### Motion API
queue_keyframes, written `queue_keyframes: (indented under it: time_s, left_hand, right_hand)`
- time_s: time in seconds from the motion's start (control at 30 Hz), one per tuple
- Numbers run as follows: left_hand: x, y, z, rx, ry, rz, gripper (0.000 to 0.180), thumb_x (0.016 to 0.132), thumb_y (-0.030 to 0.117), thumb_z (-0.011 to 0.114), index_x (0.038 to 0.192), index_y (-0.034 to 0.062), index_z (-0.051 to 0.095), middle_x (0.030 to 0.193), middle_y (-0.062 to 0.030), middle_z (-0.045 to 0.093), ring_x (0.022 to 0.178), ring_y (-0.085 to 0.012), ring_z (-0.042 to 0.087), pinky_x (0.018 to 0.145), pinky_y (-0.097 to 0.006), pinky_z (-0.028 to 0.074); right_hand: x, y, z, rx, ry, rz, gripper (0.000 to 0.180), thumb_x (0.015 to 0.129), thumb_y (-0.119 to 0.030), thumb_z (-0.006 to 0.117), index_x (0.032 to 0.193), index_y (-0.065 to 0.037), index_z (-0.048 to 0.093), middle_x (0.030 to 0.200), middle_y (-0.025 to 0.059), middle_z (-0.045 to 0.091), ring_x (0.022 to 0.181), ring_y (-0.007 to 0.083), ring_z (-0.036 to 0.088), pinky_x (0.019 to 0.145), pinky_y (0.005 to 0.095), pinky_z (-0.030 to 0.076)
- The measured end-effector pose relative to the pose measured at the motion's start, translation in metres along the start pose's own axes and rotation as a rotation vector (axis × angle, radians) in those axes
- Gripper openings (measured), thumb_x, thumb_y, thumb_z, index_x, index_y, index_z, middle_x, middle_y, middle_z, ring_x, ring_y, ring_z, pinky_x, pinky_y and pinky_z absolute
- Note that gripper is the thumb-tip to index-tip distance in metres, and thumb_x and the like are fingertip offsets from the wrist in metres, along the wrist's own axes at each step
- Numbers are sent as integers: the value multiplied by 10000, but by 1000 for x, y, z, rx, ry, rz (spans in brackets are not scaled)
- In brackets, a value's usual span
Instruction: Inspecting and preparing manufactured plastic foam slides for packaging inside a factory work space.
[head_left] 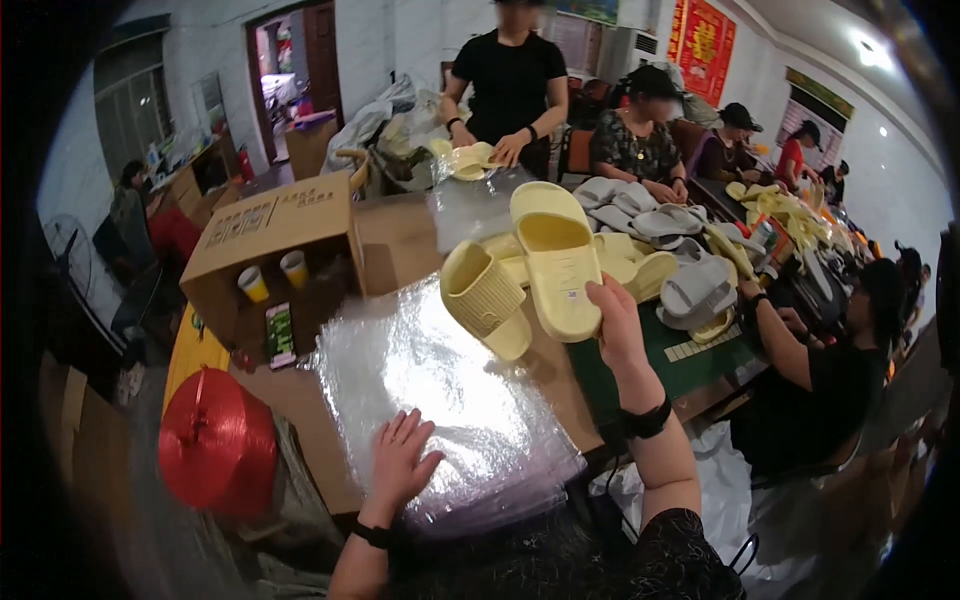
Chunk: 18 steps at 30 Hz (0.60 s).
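Surface: flat brown tabletop (392, 240)
Room: pale marbled walls (400, 40)
Right hand (622, 325): gripping pale-yellow open-toed slipper (562, 285) by heel
Left hand (402, 462): spread on shiny clear plastic sheets (440, 370), slipper beyond

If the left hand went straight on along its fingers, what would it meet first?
The left hand would probably meet just more of the shiny plastic stack beneath it; whether it touches or hovers is hard to tell.
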<state>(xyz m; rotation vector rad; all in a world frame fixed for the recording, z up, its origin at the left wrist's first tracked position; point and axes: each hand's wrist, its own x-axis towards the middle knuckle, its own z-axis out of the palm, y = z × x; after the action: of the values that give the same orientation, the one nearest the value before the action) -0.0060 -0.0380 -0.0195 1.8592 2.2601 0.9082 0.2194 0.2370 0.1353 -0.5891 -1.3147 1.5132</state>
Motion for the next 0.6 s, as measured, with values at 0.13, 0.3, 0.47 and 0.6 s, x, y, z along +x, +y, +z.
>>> queue_keyframes:
  time_s: [0.13, 0.3, 0.47, 0.6]
  left_hand:
    - [-1, -6, 1, 22, -6, 17, 474, 896, 371, 625, 1289, 109, 597, 1475, -152, 453, 1403, -345, 346, 1159, -499, 208]
    - [1, -8, 7, -13, -14, 15, 493, 919, 417, 588, 1314, 121, 586, 1494, -133, 435, 1425, -329, 317, 1174, -487, 185]
    - [-4, -8, 5, 16, 23, 12, 494, 899, 435, 607, 1282, 122, 611, 1449, -136, 485, 1394, -331, 367, 1158, -481, 218]
    - [0, -5, 3, 8, 1, 28, 501, 903, 442, 598, 1293, 127, 606, 1465, -125, 471, 1404, -327, 352, 1165, -482, 206]
  right_hand:
    - [-10, -5, 11, -82, -80, 75, 342, 964, -190, 542, 1255, -14, 583, 880, -24, 652, 549, 14, 478, 453, 178, 331]
    - [25, 64, -30, -395, -73, -52, 357, 965, -209, 530, 1243, 9, 577, 905, 25, 659, 690, 115, 585, 597, 256, 462]
    - [45, 106, -78, -1093, 52, -76, 415, 926, -232, 537, 1265, 6, 558, 1004, 189, 679, 984, 366, 643, 859, 426, 504]
    - [61, 135, -129, -1337, 148, -72, 411, 895, -258, 551, 1247, -48, 581, 1074, 254, 655, 1053, 426, 605, 893, 469, 492]
